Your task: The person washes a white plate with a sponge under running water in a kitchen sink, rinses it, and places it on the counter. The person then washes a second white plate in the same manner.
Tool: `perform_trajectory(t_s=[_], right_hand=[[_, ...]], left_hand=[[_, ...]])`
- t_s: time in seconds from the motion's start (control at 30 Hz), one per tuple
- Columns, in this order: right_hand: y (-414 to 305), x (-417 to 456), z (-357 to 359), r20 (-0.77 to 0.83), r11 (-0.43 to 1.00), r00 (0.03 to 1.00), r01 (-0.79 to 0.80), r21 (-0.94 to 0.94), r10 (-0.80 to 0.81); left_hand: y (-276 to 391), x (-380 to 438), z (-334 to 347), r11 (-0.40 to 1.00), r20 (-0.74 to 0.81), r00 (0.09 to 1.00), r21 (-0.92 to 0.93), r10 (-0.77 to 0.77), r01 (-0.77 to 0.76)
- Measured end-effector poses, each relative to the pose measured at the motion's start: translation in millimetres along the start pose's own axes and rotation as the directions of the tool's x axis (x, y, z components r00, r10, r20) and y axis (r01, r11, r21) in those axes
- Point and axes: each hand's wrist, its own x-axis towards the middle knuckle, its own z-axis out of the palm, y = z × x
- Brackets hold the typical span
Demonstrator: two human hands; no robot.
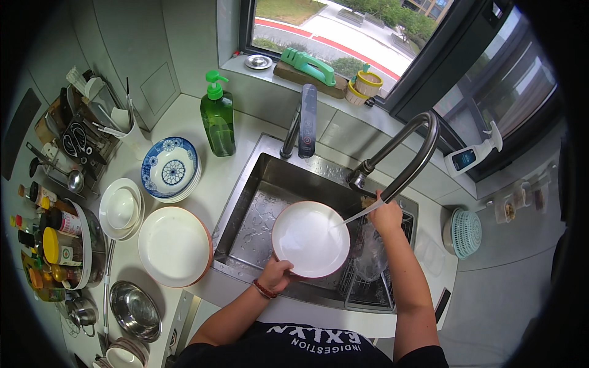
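My left hand (274, 277) grips the lower left rim of a white round plate (311, 239), tilted over the stainless-steel sink (257, 221). Water streams from the tip of the curved faucet (428, 152) onto the plate. My right hand (385, 214) is beside the faucet's outlet, on its far side; its fingers are partly hidden behind the spout, and whether they grip it I cannot tell. A tan piece of something shows at the fingertips. Below this hand, a clear plastic bag (369, 253) lies over a wire rack (368, 294) at the sink's right side.
Left of the sink are a white plate with a brown rim (175, 246), blue-patterned bowls (169, 168), white bowls (120, 207) and a steel bowl (135, 311). A green pump bottle (218, 119) stands behind. A teal colander (465, 233) is at the right. A knife sharpener (308, 65) sits on the sill.
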Motion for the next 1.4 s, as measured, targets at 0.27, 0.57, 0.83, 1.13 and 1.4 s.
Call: perform_trajectory(t_s=[0.27, 0.57, 0.83, 1.13, 1.4], right_hand=[[14, 17, 2, 0.123, 0.996, 0.989, -0.087, 0.004, 0.086], [23, 20, -8, -0.023, 0.991, 0.994, -0.108, 0.078, 0.11], [-71, -49, -46, -0.16, 0.857, 0.97, 0.238, 0.456, -0.184], [-134, -40, 1, -0.221, 0.726, 0.942, 0.334, 0.601, -0.251], [-143, -92, -9, 0.066, 0.521, 0.775, 0.356, 0.776, -0.629]], left_hand=[[3, -4, -3, 0.999, -0.014, 1.0, 0.04, -0.008, 0.008], [1, -5, -4, 0.997, 0.022, 0.999, 0.077, 0.023, -0.025], [-5, -4, 0, 0.979, 0.012, 0.994, 0.171, 0.108, -0.108], [-15, -18, 20, 0.996, 0.081, 0.996, 0.088, -0.039, 0.032], [-2, -14, -3, 0.945, 0.076, 0.988, 0.291, 0.135, -0.151]])
